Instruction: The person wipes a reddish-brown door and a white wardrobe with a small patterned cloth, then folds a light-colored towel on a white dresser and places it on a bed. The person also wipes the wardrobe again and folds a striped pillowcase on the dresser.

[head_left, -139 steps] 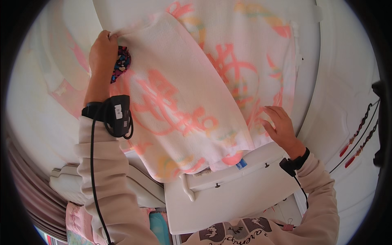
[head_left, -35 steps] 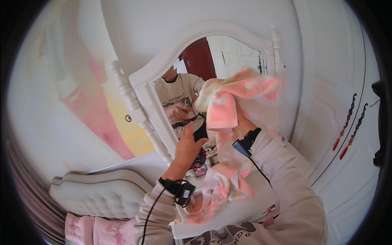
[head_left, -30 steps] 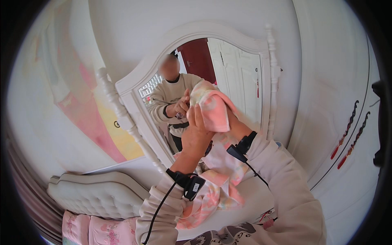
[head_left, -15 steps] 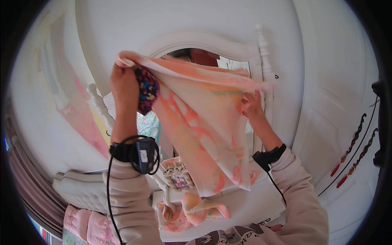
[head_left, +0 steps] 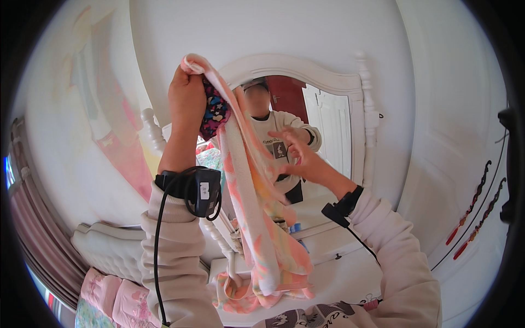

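Note:
My left hand (head_left: 187,104), raised high, is closed on the gathered top of a pink, white and yellow towel (head_left: 249,218). Below that grip the towel hangs in long narrow folds toward the dresser top. A dark cloth (head_left: 215,112) with a small multicoloured pattern shows beside my left fingers; whether it is joined to the towel I cannot tell. My right hand (head_left: 309,164) is open, fingers spread, just right of the towel and in front of the mirror. A similar pink and yellow cloth (head_left: 235,300) lies on the dresser, partly behind the towel's lower end.
A white dresser (head_left: 350,268) with an arched mirror (head_left: 333,131) and turned posts stands ahead. The mirror reflects a person and doors. To the left are a tufted headboard (head_left: 104,251) and pink pillows (head_left: 131,303). Dark ornaments with red tassels (head_left: 473,213) hang at right.
The towel was spread between both hands; now it hangs from my left hand alone. My right hand has let go and moved left, its fingers now spread.

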`<state>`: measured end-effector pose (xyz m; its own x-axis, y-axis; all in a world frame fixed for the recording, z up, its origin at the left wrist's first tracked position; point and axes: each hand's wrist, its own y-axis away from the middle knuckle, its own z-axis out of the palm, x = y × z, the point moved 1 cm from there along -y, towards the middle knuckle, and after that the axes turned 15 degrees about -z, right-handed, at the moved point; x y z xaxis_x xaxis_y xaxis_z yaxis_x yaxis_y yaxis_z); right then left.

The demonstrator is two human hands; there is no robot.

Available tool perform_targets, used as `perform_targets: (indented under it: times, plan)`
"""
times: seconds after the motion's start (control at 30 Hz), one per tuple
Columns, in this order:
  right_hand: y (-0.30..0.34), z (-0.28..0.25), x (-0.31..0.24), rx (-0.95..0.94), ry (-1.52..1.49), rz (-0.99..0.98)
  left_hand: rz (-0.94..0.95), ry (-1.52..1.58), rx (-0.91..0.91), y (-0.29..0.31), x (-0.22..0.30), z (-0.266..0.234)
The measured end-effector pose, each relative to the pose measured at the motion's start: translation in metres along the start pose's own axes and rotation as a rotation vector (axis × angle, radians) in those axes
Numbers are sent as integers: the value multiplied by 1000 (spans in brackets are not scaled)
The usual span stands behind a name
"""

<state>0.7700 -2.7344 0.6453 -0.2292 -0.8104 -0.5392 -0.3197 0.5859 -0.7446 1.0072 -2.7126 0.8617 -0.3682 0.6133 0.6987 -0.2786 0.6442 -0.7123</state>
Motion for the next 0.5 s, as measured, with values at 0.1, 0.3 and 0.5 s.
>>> perform_targets:
  times: [0.1, 0.3, 0.5]
  plan:
    - [9, 30, -21, -85, -154, 49, -15, -10, -2, 1, 7, 0]
    - [28, 67, -59, -34, 209, 118, -17, 5, -25, 1, 18, -4]
    - [25, -1, -60, -5, 868, 280, 6, -21, -14, -18, 3, -21]
